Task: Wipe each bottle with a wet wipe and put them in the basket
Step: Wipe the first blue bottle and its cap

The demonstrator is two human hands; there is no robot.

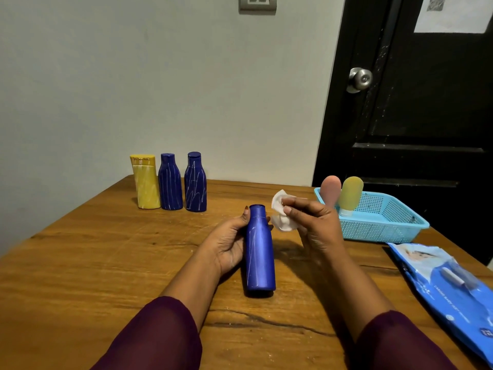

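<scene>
Head view shows my left hand [230, 243] wrapped around a blue bottle [259, 249], fingers closed on its shoulder and body, cap pointing away from me, base toward me, held above the table [80, 263]. My right hand [312, 225] pinches a crumpled wipe [280, 214] between thumb and fingers, just beside the bottle's neck and, as far as I can tell, not touching it.

White streaks show down the bottle's side, so I judge this one is only partly cleaned. To do it well I should open the wipe out to a fresh, flat face instead of a wad, press it around the body, and stroke from neck to base while my left hand turns the bottle, so no strip is missed under my own fingers. Cap and base need a pass too.

Two bottles, pink [330, 190] and yellow-green [350, 193], already stand in the basket [384, 231] to my right. Three streaked ones, yellow [146, 185], blue [170, 185] and blue [195, 185], wait in a row at the far edge. The wipe pack [448, 287] lies near my right arm if this wipe dries out.
</scene>
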